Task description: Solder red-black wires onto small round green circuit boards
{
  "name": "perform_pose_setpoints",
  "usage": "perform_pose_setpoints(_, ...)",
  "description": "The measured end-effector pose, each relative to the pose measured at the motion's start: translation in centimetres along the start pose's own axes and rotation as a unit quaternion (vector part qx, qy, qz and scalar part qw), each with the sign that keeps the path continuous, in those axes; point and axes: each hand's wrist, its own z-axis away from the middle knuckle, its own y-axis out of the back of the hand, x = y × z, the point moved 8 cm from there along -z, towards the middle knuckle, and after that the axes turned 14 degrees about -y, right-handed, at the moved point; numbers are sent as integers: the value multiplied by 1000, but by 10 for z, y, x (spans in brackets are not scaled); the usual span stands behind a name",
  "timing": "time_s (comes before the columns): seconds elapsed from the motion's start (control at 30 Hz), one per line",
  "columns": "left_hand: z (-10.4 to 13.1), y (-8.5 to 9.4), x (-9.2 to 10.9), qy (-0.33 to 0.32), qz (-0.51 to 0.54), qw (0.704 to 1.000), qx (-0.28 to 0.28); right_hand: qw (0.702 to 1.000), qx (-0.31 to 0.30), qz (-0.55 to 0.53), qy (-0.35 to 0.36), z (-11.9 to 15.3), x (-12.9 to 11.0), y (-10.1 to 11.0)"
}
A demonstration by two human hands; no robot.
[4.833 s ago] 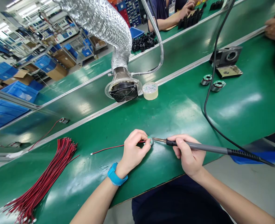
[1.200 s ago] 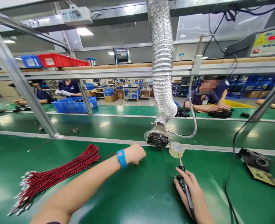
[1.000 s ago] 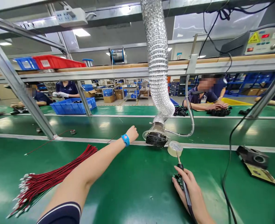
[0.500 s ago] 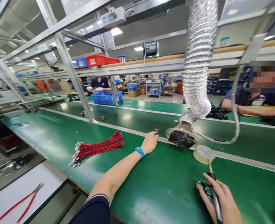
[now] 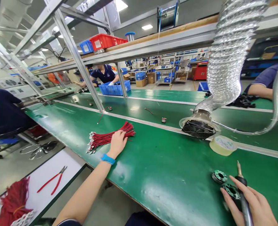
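A bundle of red wires (image 5: 103, 138) with white ends lies on the green bench. My left hand (image 5: 118, 142) rests on its right part, fingers curled over the wires; the fingertips are partly hidden. At the lower right my right hand (image 5: 254, 201) grips a soldering iron (image 5: 243, 191), its tip pointing up and away. Between thumb and forefinger of that hand sits a ring-shaped motor stator (image 5: 231, 191) with a green face. Another stator (image 5: 219, 176) lies on the bench just left of it.
Beyond the metal strip, a small stator (image 5: 163, 120) stands on the belt. A fume fan (image 5: 197, 128) on a silver duct (image 5: 230, 56) and a tape roll (image 5: 223, 145) are ahead. Red-handled cutters (image 5: 52, 182) and more red wires (image 5: 15, 197) lie lower left. Co-workers sit nearby.
My left hand has moved from the small stator at the metal strip, left and nearer, onto the red wires. Two stators now show at my right hand. The view has shifted.
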Motion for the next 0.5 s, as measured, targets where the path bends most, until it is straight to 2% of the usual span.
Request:
perform_pose_setpoints(0.07, 4, 0, -25, 24, 8, 1000, -5, 1000, -3, 10, 0, 7, -7, 3)
perform_pose_setpoints(0.13, 4, -5, -38, 27, 25, 999, -14, 1000, -9, 14, 11, 15, -17, 5)
perform_pose_setpoints(0.3, -10, -18, -52, 18, 71, 997, -15, 997, -28, 36, 58, 22, -47, -4)
perform_pose_setpoints(0.4, -24, -24, -59, 30, 88, 996, 0, 996, -36, 51, 60, 10, -56, -15)
perform_pose_setpoints(0.5, -36, -29, -63, 44, 100, 994, 13, 996, -46, 62, 54, -10, -54, -26)
